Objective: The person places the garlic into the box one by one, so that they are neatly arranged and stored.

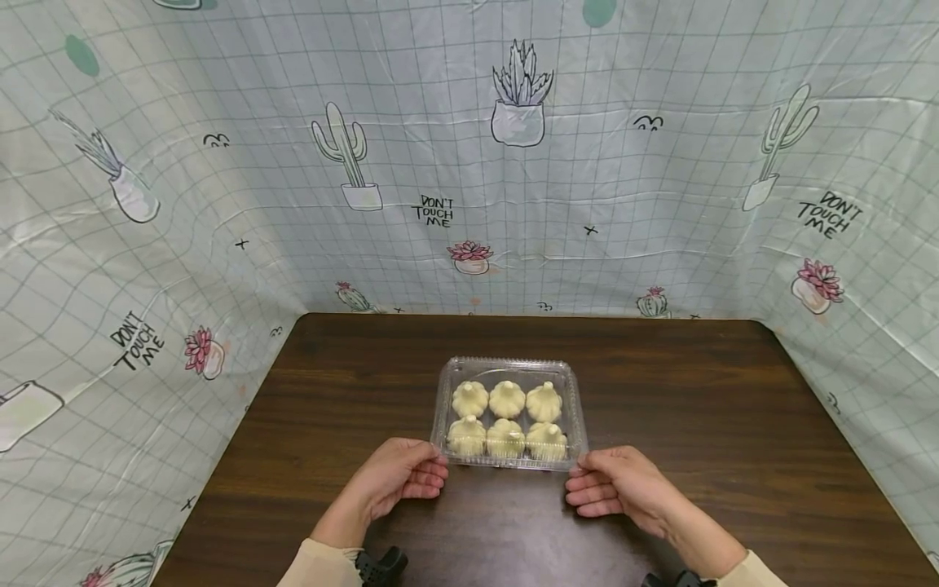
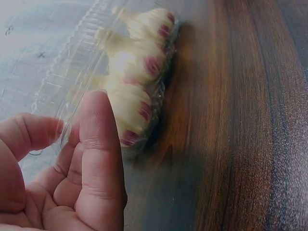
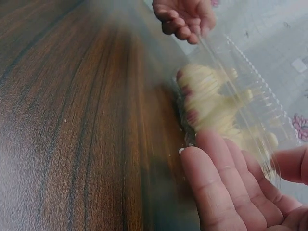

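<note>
A clear plastic clamshell box (image 1: 506,371) sits on the dark wooden table, with several cream, ridged, garlic-shaped pieces (image 1: 507,399) in two rows inside. Reddish patches show low on these pieces (image 2: 130,65) in the left wrist view. At the box's near left corner, my left hand (image 1: 403,477) pinches the plastic rim between thumb and finger. The near right corner is pinched the same way by my right hand (image 1: 619,485). In both wrist views the other fingers lie below the rim, beside the box. Whether the lid is latched, I cannot tell.
The brown wood-grain table (image 1: 352,367) extends around the box. A pale sheet (image 1: 440,163) with grid lines and plant drawings hangs behind the table and on both sides. Dark straps (image 1: 381,564) circle my wrists.
</note>
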Demonstrator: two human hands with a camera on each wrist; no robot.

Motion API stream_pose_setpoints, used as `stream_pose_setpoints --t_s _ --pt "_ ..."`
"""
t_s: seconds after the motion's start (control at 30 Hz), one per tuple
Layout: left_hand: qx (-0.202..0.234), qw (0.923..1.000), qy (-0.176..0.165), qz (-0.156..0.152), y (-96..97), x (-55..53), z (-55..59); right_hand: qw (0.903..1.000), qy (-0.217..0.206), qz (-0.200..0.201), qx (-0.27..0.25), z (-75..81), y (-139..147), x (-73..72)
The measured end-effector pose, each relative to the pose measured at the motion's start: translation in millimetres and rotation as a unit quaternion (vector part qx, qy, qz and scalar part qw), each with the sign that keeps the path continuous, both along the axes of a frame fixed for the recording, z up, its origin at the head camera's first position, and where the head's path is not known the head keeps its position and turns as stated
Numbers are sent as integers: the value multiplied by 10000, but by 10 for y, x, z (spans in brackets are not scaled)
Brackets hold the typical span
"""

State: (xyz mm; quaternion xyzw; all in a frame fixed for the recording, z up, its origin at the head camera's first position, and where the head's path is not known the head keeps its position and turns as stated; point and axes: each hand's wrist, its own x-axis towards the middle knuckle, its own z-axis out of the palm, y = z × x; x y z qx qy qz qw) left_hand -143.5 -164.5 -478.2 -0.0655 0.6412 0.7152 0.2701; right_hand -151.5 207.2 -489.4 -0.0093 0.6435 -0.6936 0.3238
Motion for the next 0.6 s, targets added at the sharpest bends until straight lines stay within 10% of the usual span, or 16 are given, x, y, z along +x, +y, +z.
stream_pose_setpoints --t_s 0.6 --pt "154 9999 26 54 6 -8 -43 9997 51 -203 -101 9 -21 14"
